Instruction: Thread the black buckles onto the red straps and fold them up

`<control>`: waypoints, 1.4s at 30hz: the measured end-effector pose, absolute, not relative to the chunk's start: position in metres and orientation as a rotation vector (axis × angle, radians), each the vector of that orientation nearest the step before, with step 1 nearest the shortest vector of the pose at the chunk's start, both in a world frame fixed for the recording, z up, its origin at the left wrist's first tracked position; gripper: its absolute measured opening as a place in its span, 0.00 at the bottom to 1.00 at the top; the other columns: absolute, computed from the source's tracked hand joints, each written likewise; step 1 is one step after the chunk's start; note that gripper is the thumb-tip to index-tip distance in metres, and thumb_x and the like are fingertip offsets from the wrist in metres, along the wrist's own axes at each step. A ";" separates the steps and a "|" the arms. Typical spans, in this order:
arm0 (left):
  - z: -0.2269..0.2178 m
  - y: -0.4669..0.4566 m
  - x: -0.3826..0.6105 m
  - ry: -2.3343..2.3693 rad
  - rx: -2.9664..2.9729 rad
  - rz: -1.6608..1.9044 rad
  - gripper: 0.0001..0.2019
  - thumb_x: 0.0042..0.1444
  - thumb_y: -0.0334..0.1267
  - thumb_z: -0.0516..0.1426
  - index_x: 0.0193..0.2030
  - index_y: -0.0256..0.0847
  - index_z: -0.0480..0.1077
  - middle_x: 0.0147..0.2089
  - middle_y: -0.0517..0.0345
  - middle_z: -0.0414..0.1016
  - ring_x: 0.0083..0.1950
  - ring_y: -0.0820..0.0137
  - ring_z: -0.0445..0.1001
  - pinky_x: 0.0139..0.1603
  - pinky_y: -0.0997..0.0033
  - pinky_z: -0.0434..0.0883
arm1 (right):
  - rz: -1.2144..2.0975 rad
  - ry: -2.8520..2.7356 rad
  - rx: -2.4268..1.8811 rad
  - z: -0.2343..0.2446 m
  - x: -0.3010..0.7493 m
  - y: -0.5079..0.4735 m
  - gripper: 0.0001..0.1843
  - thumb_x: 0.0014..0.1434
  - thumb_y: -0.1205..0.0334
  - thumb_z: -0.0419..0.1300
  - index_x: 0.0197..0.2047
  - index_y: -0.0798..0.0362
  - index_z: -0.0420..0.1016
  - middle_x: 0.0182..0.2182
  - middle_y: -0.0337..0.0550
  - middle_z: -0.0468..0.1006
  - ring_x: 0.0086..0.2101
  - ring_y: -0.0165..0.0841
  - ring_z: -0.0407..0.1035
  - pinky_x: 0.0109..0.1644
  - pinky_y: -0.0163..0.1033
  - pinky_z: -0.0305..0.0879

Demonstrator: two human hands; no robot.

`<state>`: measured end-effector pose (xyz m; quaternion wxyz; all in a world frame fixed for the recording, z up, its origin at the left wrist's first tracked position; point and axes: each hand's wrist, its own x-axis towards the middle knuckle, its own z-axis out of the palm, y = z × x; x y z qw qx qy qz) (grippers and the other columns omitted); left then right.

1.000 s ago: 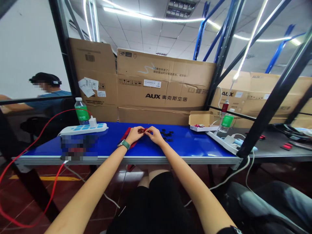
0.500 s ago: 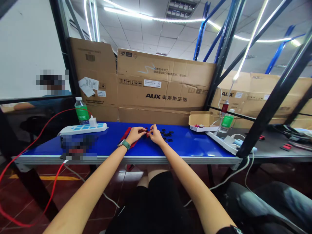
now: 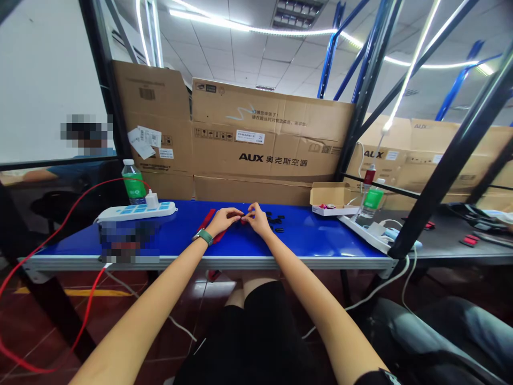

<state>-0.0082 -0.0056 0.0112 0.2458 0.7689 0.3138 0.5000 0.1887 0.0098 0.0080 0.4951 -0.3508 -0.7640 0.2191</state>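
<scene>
Both of my hands meet over the middle of the blue table (image 3: 304, 243). My left hand (image 3: 225, 220), with a green watch on the wrist, pinches the end of a red strap (image 3: 208, 218) that runs back to the left under it. My right hand (image 3: 257, 219) is closed in a pinch against the left fingertips, on a small dark piece I cannot make out. A scatter of several small black plastic parts (image 3: 276, 221) lies just right of my right hand.
A white power strip (image 3: 136, 212) and a green-labelled bottle (image 3: 133, 183) stand at the back left. A small open carton (image 3: 332, 197), another bottle (image 3: 372, 199) and a second power strip (image 3: 371, 230) are at the right. Cardboard boxes (image 3: 264, 139) wall the back. A person sits far left.
My two hands have drawn a little closer together and the fingertips now touch. Nothing else has moved.
</scene>
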 end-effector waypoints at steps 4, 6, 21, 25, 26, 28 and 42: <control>0.011 -0.003 -0.010 0.866 1.988 1.398 0.18 0.50 0.47 0.67 0.43 0.36 0.77 0.42 0.46 0.83 0.42 0.60 0.82 0.49 0.57 0.79 | 0.425 -1.905 -0.778 0.013 0.188 0.005 0.18 0.56 0.54 0.67 0.44 0.47 0.65 0.34 0.38 0.81 0.36 0.37 0.76 0.44 0.41 0.67; 0.011 -0.002 -0.011 0.919 1.964 1.447 0.18 0.50 0.47 0.67 0.43 0.36 0.77 0.42 0.46 0.82 0.42 0.61 0.81 0.47 0.57 0.79 | 0.271 -1.971 -0.761 0.015 0.187 0.002 0.22 0.53 0.53 0.70 0.47 0.48 0.69 0.44 0.44 0.80 0.46 0.40 0.73 0.50 0.43 0.66; 0.009 0.011 -0.017 0.927 1.562 1.738 0.11 0.51 0.32 0.57 0.43 0.39 0.68 0.45 0.55 0.73 0.39 0.69 0.76 0.45 0.62 0.77 | -0.043 -2.004 -0.791 0.024 0.189 -0.009 0.14 0.62 0.60 0.64 0.50 0.51 0.71 0.46 0.46 0.80 0.48 0.40 0.73 0.58 0.46 0.56; 0.010 0.009 -0.017 0.916 1.684 1.675 0.09 0.55 0.36 0.56 0.44 0.40 0.69 0.46 0.55 0.74 0.40 0.68 0.76 0.47 0.61 0.77 | -0.059 -2.070 -0.789 0.025 0.190 -0.011 0.13 0.65 0.59 0.61 0.52 0.50 0.71 0.46 0.47 0.78 0.47 0.40 0.72 0.56 0.45 0.59; 0.010 0.008 -0.017 0.946 1.750 1.670 0.09 0.56 0.37 0.56 0.44 0.40 0.69 0.46 0.55 0.74 0.42 0.67 0.76 0.48 0.61 0.76 | -0.049 -2.075 -0.775 0.024 0.191 -0.010 0.13 0.66 0.59 0.60 0.53 0.50 0.72 0.46 0.47 0.77 0.47 0.39 0.71 0.55 0.44 0.61; 0.012 0.005 -0.017 1.055 1.902 1.673 0.09 0.57 0.36 0.56 0.44 0.40 0.71 0.46 0.53 0.76 0.46 0.64 0.76 0.54 0.57 0.74 | -0.012 -2.069 -0.747 0.023 0.192 -0.007 0.14 0.67 0.59 0.60 0.55 0.49 0.72 0.47 0.48 0.76 0.47 0.39 0.71 0.54 0.42 0.64; 0.013 -0.013 -0.011 1.023 2.474 1.226 0.20 0.53 0.45 0.67 0.51 0.42 0.73 0.49 0.51 0.80 0.49 0.60 0.79 0.54 0.58 0.74 | 0.584 -1.961 -0.761 0.004 0.190 0.014 0.21 0.59 0.68 0.55 0.55 0.47 0.63 0.30 0.33 0.78 0.31 0.32 0.73 0.44 0.39 0.69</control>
